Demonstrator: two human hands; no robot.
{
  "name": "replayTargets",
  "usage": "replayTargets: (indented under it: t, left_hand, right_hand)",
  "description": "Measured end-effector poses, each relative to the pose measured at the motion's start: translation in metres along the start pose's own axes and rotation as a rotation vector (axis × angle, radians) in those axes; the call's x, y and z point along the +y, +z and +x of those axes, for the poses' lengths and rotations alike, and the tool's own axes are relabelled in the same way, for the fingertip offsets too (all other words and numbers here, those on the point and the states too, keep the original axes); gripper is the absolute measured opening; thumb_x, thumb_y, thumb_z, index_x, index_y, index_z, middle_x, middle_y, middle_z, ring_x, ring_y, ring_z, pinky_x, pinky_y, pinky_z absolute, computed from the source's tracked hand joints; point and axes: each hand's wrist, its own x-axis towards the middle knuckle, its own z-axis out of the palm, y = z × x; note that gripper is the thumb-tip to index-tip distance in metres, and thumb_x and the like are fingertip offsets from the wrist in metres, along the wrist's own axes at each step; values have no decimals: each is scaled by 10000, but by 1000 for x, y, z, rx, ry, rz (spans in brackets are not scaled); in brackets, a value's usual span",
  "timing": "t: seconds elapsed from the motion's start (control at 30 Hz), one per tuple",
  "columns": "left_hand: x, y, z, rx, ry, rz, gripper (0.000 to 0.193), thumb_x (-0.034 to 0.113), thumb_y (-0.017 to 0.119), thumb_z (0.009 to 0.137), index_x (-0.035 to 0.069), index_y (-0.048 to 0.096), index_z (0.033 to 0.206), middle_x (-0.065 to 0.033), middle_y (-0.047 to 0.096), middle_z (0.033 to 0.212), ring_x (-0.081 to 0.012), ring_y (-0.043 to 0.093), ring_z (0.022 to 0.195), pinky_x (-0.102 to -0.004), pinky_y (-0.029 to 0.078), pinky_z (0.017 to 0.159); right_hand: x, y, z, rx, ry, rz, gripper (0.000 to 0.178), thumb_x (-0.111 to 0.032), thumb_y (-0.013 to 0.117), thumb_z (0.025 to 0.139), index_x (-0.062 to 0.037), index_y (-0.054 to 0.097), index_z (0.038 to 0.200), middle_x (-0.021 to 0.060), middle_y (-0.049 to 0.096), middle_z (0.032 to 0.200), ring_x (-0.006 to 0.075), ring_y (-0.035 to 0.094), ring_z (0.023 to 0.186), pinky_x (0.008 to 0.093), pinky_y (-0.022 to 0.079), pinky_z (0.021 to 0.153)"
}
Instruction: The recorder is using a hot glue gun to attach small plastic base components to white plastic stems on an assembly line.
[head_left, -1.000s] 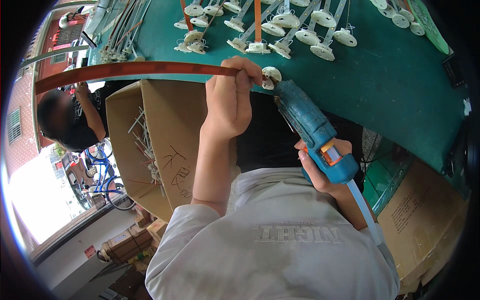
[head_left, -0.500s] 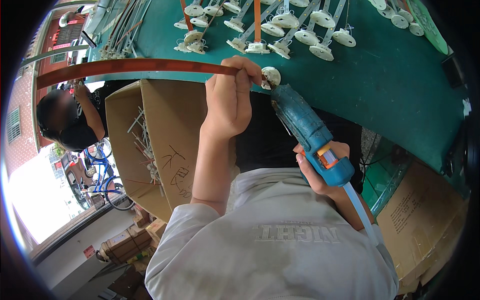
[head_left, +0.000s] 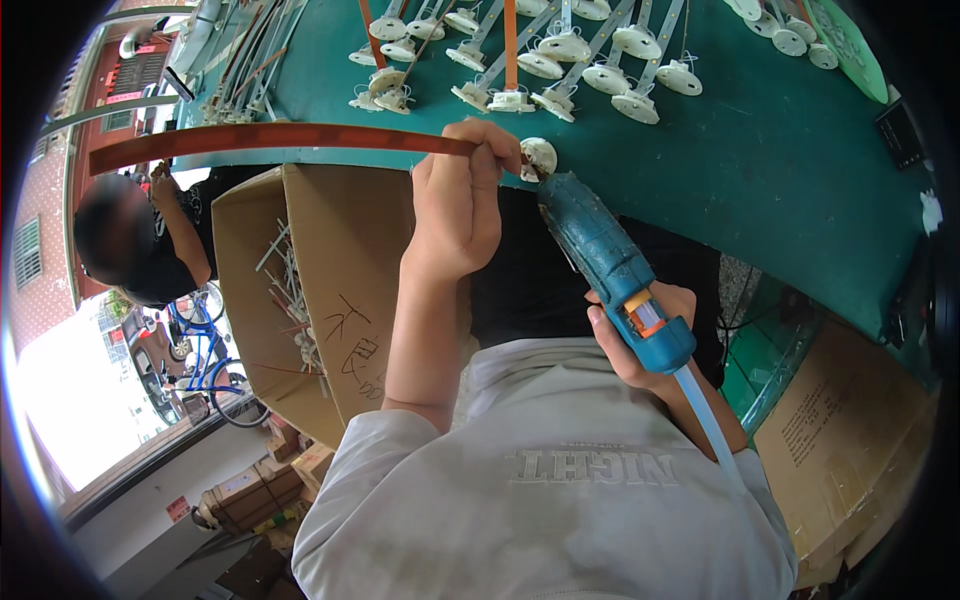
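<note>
Beside an ink-lettered carton (head_left: 350,235), left grip (head_left: 458,210) clamps orange strip (head_left: 285,138); right grip (head_left: 634,364) clamps glue gun (head_left: 600,242).

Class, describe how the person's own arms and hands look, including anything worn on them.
The left hand and right hand are bare, without gloves. The left sleeve is pale grey and short, leaving the forearm uncovered, with no watch or bracelet visible. The right wrist is partly hidden, so I can't tell there.
</note>
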Motion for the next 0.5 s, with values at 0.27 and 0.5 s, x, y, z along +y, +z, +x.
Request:
replayTargets:
  t: [0.27, 0.5]
  left_hand:
    - [0, 2, 2, 66, -30, -96, 129, -11, 414, 1036, -4, 540, 1014, -85, 658, 845, -152, 563, 690, -274, 475, 650]
    - [16, -10, 4, 22, -150, -200, 130, -21, 513, 1011, -63, 617, 946, -139, 719, 932, -103, 593, 691, -231, 483, 619]
  right_hand:
    - [2, 1, -5, 32, -62, -80, 198, -76, 742, 705, -14, 673, 879, 82, 669, 692, 220, 648, 512, 279, 509, 489]
    - [-6, -23, -4, -111, 29, -100, 202, -54, 733, 718, 2, 681, 905, 95, 680, 715, 232, 670, 558, 301, 536, 546]
